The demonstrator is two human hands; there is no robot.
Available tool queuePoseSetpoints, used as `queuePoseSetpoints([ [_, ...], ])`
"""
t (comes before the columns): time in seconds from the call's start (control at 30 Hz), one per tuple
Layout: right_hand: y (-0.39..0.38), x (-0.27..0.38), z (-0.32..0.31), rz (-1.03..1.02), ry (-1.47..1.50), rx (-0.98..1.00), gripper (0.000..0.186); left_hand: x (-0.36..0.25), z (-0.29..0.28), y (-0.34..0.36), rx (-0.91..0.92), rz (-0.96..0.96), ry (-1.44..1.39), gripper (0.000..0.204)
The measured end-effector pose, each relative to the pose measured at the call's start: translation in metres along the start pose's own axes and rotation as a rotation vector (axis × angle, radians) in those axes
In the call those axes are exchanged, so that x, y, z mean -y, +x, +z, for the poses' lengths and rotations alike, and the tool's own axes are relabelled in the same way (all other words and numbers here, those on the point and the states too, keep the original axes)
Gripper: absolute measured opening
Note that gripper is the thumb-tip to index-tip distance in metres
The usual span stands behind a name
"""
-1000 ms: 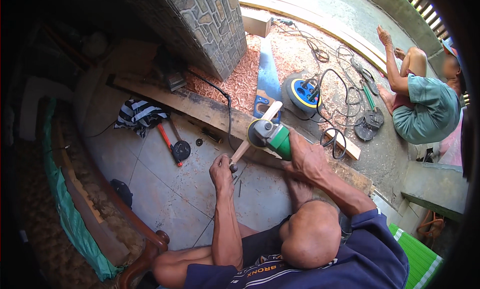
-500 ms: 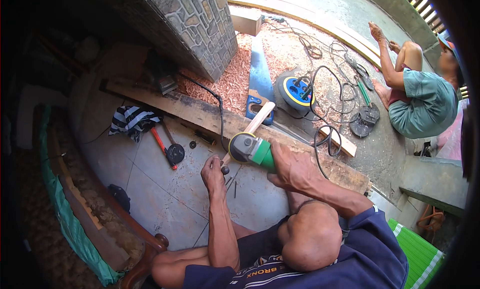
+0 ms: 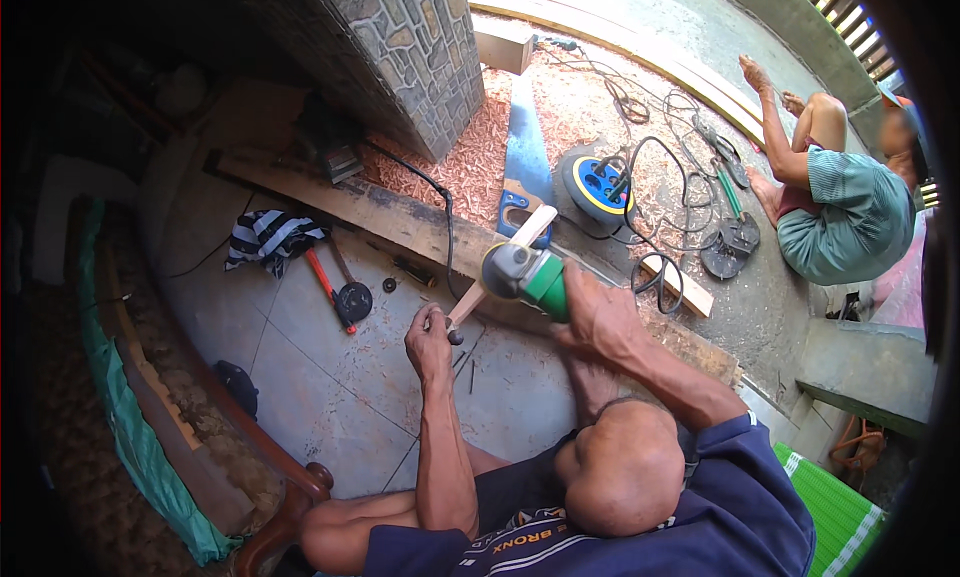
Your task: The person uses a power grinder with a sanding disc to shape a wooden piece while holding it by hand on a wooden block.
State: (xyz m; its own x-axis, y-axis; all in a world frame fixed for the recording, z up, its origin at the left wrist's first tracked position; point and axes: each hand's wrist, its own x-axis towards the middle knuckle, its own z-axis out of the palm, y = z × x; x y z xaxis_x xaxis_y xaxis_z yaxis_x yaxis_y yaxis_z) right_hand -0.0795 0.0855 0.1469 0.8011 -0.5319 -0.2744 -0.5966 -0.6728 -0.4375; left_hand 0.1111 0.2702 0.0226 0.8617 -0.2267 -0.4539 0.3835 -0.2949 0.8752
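Observation:
My left hand is closed around the near end of a slim, pale wooden stick, where a small dark knob shows beside my fingers. The stick slants up to the right over a long plank. My right hand grips the green body of an angle grinder. Its round disc head lies over the middle of the stick, covering part of it; whether the disc touches the wood I cannot tell. Just past the stick's far end, a handsaw with a blue and wooden handle lies on wood shavings.
Along the far side of my feet runs the long plank. A red-handled hammer and a striped cloth lie on the tiles. Beyond are a blue cable reel, tangled cords and a stone-clad pillar. A person sits at right.
The grinder has moved up and slightly right along the stick, and its head is tilted differently. More of the stick near my left hand now shows. My left hand has barely moved.

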Motion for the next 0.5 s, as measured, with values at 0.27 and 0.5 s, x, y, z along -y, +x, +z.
queuePoseSetpoints([
  [0.27, -0.004, 0.011, -0.012, -0.014, -0.006, 0.084, 0.081, -0.022, 0.000, -0.011, 0.024, 0.082, 0.243, 0.030],
  [0.5, 0.018, -0.014, -0.028, 0.236, -0.037, 0.004, 0.071, -0.026, 0.006, -0.021, 0.051, 0.294, 0.380, 0.031],
])
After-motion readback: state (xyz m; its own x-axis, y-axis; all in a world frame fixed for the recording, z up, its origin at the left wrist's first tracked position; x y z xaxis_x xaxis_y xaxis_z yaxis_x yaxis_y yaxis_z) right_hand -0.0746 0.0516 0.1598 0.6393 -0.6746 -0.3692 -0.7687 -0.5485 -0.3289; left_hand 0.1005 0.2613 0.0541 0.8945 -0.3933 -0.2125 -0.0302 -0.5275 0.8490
